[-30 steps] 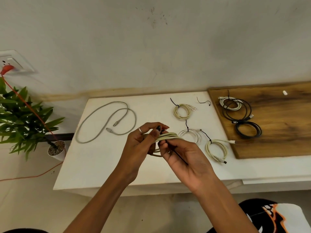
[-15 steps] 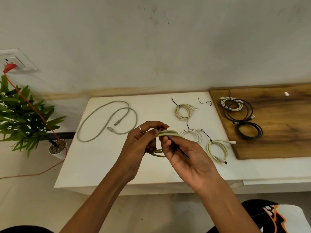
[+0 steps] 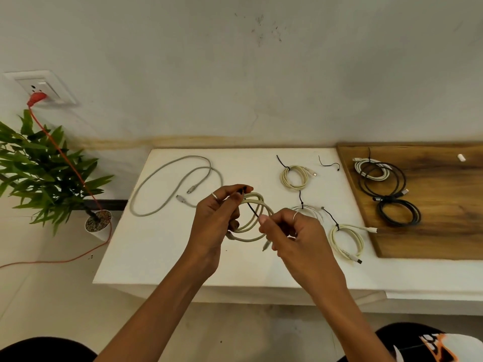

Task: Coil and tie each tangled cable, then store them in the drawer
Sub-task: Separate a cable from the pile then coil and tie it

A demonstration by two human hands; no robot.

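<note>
My left hand (image 3: pixel 217 220) pinches the top of a coiled cream cable (image 3: pixel 252 218) held above the white table (image 3: pixel 162 257). A thin black tie (image 3: pixel 252 208) runs taut across the coil from my left fingers to my right hand (image 3: pixel 290 231), which pinches its other end. One plug of the coil hangs below my right fingers. A loose grey cable (image 3: pixel 172 184) lies uncoiled at the table's back left. Tied cream coils lie at the back middle (image 3: pixel 295 177) and front right (image 3: pixel 347 241), with a pale tied coil (image 3: pixel 311 211) between them.
A spare black tie (image 3: pixel 329 164) lies near the wooden board (image 3: pixel 444 205), which carries a white coil (image 3: pixel 371 168) and black coils (image 3: pixel 397 212). A potted plant (image 3: pixel 47 173) and an orange cord (image 3: pixel 62 155) from a wall socket stand left of the table. No drawer shows.
My right hand has drawn away to the right and down, pulling the black tie taut across the coil. The coil now hangs more open from my left fingers.
</note>
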